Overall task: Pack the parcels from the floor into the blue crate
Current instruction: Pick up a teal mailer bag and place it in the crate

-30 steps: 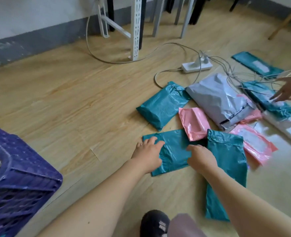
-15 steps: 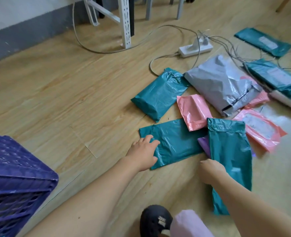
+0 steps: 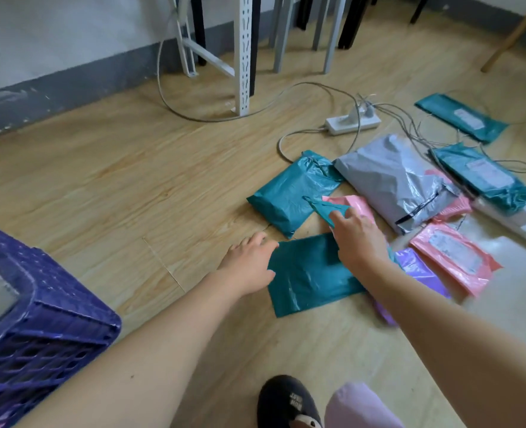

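Note:
The blue crate (image 3: 54, 329) stands on the floor at the lower left. A flat teal parcel (image 3: 308, 279) lies in front of me, and my left hand (image 3: 249, 264) rests with relaxed fingers against its left edge. My right hand (image 3: 360, 239) grips a long teal parcel (image 3: 326, 208) lifted off the floor. One end sticks out past my fingers; the rest is hidden under my hand and arm. A purple parcel (image 3: 419, 270) lies bare beside my right wrist. A small pink parcel (image 3: 363, 208) sits just behind my right hand.
Further parcels lie beyond: a plump teal one (image 3: 292, 193), a big grey one (image 3: 391, 177), a labelled pink one (image 3: 453, 257), two teal ones (image 3: 484, 177) at the right. A power strip (image 3: 352, 123) with cables and white shelf legs (image 3: 243, 57) stand behind. My shoe (image 3: 286, 403) is below.
My right hand picked the long teal parcel up from the floor at the right and moved up and left with it, uncovering the purple parcel. My left hand stayed at the flat teal parcel's edge.

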`<state>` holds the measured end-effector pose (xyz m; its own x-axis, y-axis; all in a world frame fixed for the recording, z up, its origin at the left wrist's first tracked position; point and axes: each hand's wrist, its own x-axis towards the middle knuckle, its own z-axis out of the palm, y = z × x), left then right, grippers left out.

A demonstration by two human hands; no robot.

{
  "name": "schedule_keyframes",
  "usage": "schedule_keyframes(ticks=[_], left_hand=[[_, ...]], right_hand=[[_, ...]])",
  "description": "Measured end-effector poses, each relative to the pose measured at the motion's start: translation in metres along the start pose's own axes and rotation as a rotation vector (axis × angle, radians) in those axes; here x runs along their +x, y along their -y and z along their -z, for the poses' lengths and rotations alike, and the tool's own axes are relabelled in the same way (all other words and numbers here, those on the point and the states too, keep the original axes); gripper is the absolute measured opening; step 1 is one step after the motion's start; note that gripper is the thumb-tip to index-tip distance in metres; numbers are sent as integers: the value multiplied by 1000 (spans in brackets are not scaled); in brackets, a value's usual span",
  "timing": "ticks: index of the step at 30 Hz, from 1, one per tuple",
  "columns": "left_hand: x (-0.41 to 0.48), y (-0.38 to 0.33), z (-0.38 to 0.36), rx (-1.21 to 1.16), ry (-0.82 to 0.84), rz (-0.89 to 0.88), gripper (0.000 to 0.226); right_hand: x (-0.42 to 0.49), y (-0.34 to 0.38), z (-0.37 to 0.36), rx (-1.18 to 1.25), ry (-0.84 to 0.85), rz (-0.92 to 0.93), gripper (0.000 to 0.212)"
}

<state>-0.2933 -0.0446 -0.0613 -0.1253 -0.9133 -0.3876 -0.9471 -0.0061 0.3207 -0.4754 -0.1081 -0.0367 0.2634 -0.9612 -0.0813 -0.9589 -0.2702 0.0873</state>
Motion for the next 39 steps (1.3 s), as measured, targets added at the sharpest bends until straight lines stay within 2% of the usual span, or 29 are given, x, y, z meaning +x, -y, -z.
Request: schedule_keyframes(ticks=[2, 5, 10, 14, 19, 23, 25, 33, 39], left_hand=[[-9, 8, 20, 6, -49, 12, 62], [-26, 24, 51, 46, -127, 31, 72], [-63, 49, 94, 40, -302, 134, 84], [-103, 67, 115, 129, -461, 238, 84], [-149, 89, 133, 115, -589, 288, 71], [-182, 107, 139, 59, -701, 319, 32], [-197, 115, 141, 90, -732, 335, 22], [-256, 154, 152, 164, -1001, 445, 16], [-302, 189, 149, 161, -1039, 644, 17]], right_hand=[[7, 10, 23, 33, -63, 17, 31], [11, 30, 60, 127, -103, -31, 34], [7, 78, 109, 297, -72, -141, 29], [-10, 124, 134, 380, -145, -106, 24], [-29, 171, 158, 434, -211, -19, 27], [-43, 204, 173, 469, -294, 52, 26], [-49, 218, 180, 477, -334, 89, 25], [-71, 284, 198, 629, -442, 197, 29], [-90, 336, 204, 563, -485, 442, 36]])
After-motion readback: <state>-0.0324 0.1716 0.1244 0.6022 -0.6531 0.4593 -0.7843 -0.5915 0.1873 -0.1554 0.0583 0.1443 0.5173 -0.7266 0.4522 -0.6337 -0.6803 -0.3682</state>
